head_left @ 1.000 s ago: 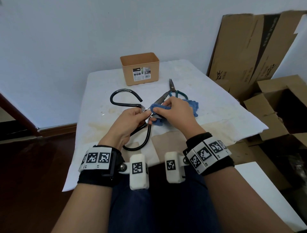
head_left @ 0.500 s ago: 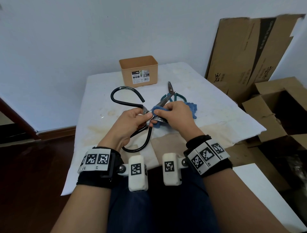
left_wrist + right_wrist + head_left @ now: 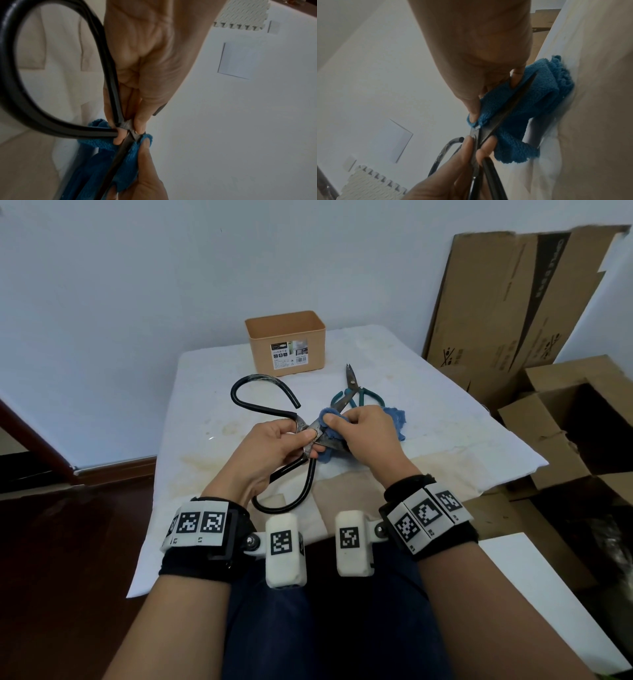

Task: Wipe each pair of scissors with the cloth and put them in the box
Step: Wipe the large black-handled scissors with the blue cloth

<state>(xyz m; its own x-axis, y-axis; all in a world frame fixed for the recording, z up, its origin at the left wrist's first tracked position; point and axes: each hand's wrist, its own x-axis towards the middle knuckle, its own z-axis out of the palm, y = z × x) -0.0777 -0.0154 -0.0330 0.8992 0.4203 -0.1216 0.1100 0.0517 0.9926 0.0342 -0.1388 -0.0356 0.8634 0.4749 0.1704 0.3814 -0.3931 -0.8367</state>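
- Left hand (image 3: 274, 445) fingers (image 3: 120, 136) curled tight round the big black-handled metal scissors (image 3: 310, 484), right at the joint.
- Right hand (image 3: 363, 433) fingers (image 3: 471, 108) pinching the fuzzy blue cloth (image 3: 394, 422) round the blades, just past the joint.
- Small green-handled scissors (image 3: 352, 392) lying on the white-covered table (image 3: 445, 422), just behind the cloth.
- Open tan plastic box (image 3: 286, 344) further back, apart.

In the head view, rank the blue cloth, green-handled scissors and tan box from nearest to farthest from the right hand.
1. Blue cloth: pinched in the right hand itself.
2. Green-handled scissors: on the table just beyond the hand.
3. Tan box: farthest, at the table's far edge by the wall.
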